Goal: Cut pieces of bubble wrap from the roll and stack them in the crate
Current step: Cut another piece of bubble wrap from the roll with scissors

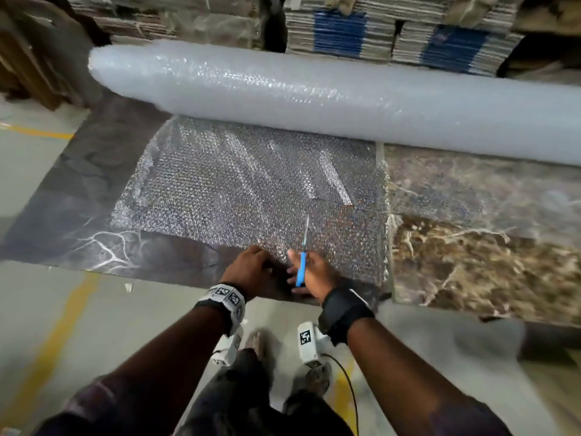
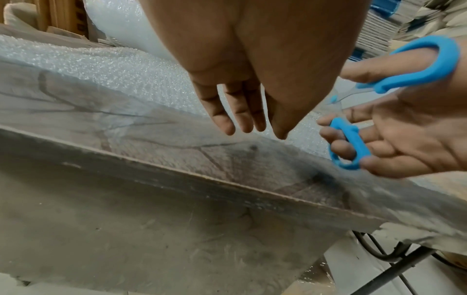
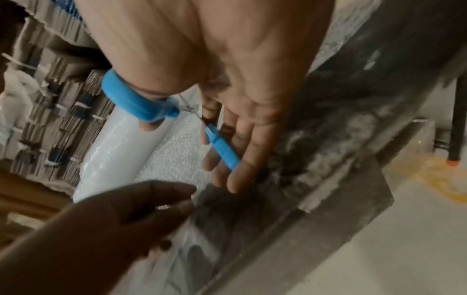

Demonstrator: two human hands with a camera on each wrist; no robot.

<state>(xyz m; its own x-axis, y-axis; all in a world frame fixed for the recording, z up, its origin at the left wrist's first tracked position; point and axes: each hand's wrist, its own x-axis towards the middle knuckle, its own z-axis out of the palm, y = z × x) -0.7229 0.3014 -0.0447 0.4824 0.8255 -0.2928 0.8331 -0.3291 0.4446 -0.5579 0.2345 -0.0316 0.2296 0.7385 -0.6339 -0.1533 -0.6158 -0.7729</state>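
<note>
Table point(image 1: 471, 262): marble-patterned slabs, dark grey at left and brown-veined at right, a seam running between them. The near edge is crossing just in front of the person; the left slab is ending short of the floor point(image 1: 37, 309), which is showing a yellow line.

Roll point(image 1: 314, 96): a long, milky-white cylinder of bubble wrap lying across the far side of the table, its left end overhanging the slab's far corner and its right end running out of view. Stacks of flattened cardboard point(image 1: 345, 29) are standing just behind it.

Sheet point(image 1: 245, 190): a clear, glittering length of bubble wrap coming off the roll and lying flat toward the near edge. Its left border is lying inside the grey slab, with bare table beside it; its right border is running along the seam. The near border is reaching the hands at the table's near edge.

Left hand point(image 1: 248, 267): resting at the sheet's near border, fingers point(image 2: 237, 117) straight and close together, not curled around anything.

Right hand point(image 1: 311, 275): gripping the scissors, thumb through one loop and fingers point(image 3: 237, 159) through the other, just beside the left hand.

Scissors point(image 1: 302, 262): blue handles, handles spread apart, blades pointing away over the sheet toward the roll.
</note>
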